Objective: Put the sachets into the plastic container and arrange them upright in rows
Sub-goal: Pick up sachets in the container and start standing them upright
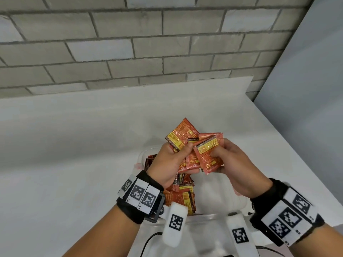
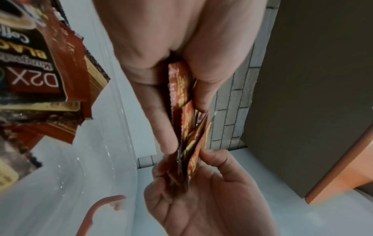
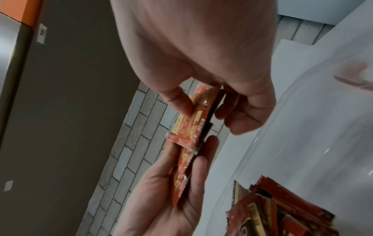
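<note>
Both hands hold a fanned bunch of orange-red sachets (image 1: 193, 145) above the clear plastic container (image 1: 213, 216). My left hand (image 1: 174, 160) grips the left part of the bunch, thumb on top. My right hand (image 1: 220, 156) pinches the front sachet (image 1: 209, 154) with thumb over fingers. In the left wrist view the sachets (image 2: 185, 121) sit edge-on between my left fingers, and the right hand (image 2: 201, 199) meets them from below. The right wrist view shows the same bunch (image 3: 193, 127) held between both hands. More sachets (image 1: 181, 195) lie packed inside the container's left side.
The container stands on a white table (image 1: 74, 145) against a grey brick wall (image 1: 130, 43). A grey panel (image 1: 306, 89) borders the table's right edge. A pink clip (image 2: 96, 212) shows at the container's rim in the left wrist view.
</note>
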A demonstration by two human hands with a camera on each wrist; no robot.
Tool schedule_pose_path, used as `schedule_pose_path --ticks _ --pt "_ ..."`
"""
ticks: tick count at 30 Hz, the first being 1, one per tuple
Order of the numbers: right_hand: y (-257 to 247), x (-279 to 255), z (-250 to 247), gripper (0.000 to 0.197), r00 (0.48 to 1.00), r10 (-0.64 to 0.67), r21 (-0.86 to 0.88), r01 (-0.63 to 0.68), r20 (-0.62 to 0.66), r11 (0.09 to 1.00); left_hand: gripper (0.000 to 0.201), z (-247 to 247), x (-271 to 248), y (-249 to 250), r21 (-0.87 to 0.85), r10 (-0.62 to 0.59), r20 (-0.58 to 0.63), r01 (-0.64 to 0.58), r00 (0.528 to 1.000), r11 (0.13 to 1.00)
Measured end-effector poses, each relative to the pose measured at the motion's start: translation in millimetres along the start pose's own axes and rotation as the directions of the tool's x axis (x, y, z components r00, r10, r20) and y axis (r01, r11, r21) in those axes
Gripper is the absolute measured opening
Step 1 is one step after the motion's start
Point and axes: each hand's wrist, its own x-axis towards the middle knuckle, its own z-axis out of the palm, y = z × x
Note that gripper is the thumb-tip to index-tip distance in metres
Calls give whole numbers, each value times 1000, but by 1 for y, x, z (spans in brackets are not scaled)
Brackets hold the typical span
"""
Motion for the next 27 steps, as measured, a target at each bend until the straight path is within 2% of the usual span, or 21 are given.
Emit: schedule_pose_path --ticks 3,7,10,14,18,23,25,27 --pt "0 1 -2 24 1000 7 -16 -7 2 1000 18 0 0 1 -5 -11 13 11 1000 1000" --pt "-4 3 -13 25 1000 10 30 -9 -21 1000 27 -4 0 9 -179 -117 49 124 992 976" --pt "-5 6 -21 26 999 48 209 -43 -23 977 28 -7 0 9 -212 -137 56 146 989 966" --pt "-5 8 -20 29 997 77 417 -76 15 906 22 -5 0 5 -101 -78 100 88 992 991" --pt "-1 10 -14 26 998 67 329 -58 -13 943 40 -3 -1 2 56 -20 121 14 992 998" --pt "-2 11 -13 23 1000 18 195 -13 -23 981 66 -4 2 0 109 4 73 -11 997 994" --pt "-4 13 -16 24 999 4 242 4 -32 970 64 -5 1 2 76 -8 72 2 997 997" --pt "-8 14 -21 26 999 1 319 11 -35 948 54 -7 1 6 0 -42 77 42 996 999"
